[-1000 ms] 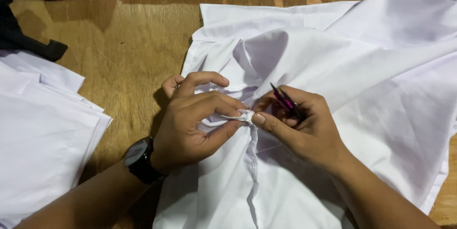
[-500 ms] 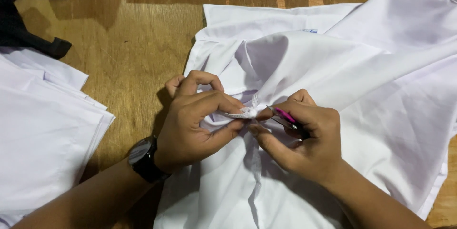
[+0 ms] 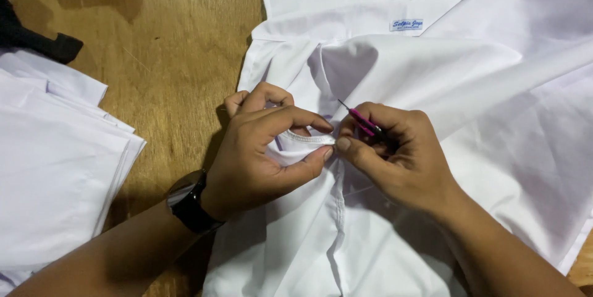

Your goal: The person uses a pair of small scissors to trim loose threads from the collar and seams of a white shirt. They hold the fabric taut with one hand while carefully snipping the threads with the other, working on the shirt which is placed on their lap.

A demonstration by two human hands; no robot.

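Both hands meet over the middle of a white shirt point(image 3: 432, 87) spread on the wooden tabletop point(image 3: 173, 56). On the left hand point(image 3: 259, 155) the fingers are curled in, thumb and forefinger pinching a small stitched fold of the shirt's cloth point(image 3: 306, 138) and lifting it slightly off the rest. Touching it fingertip to fingertip, the right hand point(image 3: 395, 155) is closed around a slim pink tool point(image 3: 361, 121); its thin dark tip pokes out above the knuckles and angles toward the upper left, while the rest is hidden in the grip, so what kind of tool it is cannot be told. A dark wristwatch point(image 3: 188, 201) sits on the left wrist.

The shirt covers the right half of the tabletop, collar toward the far edge with a small label point(image 3: 406, 25) sewn inside it, and the front placket running down toward the near edge between the forearms. Well apart, along the left edge, lies a stack of folded white cloth point(image 3: 55, 173). A piece of dark fabric point(image 3: 31, 34) lies near the far left corner
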